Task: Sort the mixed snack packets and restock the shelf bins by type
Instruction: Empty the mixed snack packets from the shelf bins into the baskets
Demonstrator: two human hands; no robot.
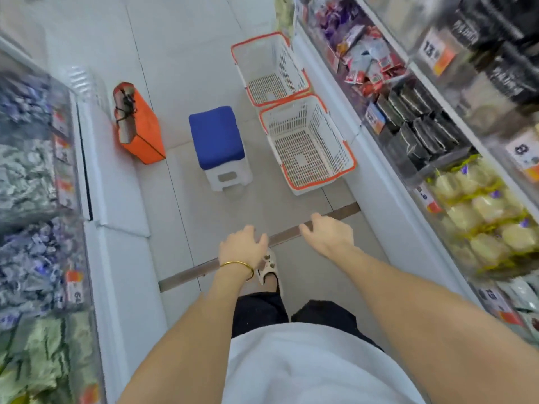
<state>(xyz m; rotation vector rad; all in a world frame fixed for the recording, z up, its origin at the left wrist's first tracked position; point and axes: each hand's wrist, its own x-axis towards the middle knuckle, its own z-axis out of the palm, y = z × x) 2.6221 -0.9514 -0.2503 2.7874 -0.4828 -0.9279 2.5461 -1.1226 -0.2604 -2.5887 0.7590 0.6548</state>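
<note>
Shelf bins [71, 176] of snack packets [370, 65], too blurred to identify, line both sides. On the floor at right, a white basket [348, 158] and a second basket [242, 68] lie lengthwise, near-to-far. The left hand [243, 247] and right hand [326, 233] hover relaxed, holding nothing.

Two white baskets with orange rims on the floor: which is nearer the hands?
The white mesh basket with the orange rim beside the blue-topped white stool; the other basket lies farther up the aisle, past it.
</note>
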